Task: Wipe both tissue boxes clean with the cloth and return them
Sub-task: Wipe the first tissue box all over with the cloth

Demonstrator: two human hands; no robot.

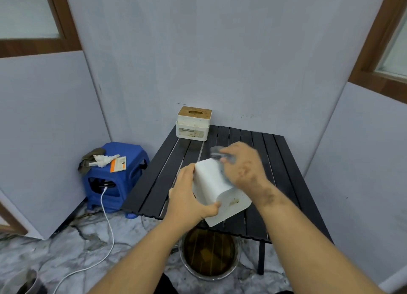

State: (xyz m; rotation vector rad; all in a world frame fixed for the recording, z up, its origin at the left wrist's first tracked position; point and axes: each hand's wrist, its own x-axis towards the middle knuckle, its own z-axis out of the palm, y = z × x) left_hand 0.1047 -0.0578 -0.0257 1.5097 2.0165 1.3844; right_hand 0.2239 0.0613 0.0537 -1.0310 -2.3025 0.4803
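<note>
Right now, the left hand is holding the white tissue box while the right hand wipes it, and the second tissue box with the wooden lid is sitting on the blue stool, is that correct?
Not quite. The head view shows the tissue box with the wooden lid on the far corner of the black table, not on the blue stool. The rest holds: the left hand holds the white tissue box while the right hand wipes it with a blurred cloth.

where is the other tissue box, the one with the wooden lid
In the head view, the wooden-lidded tissue box stands at the black table's far left corner against the wall, beyond both hands.
</note>
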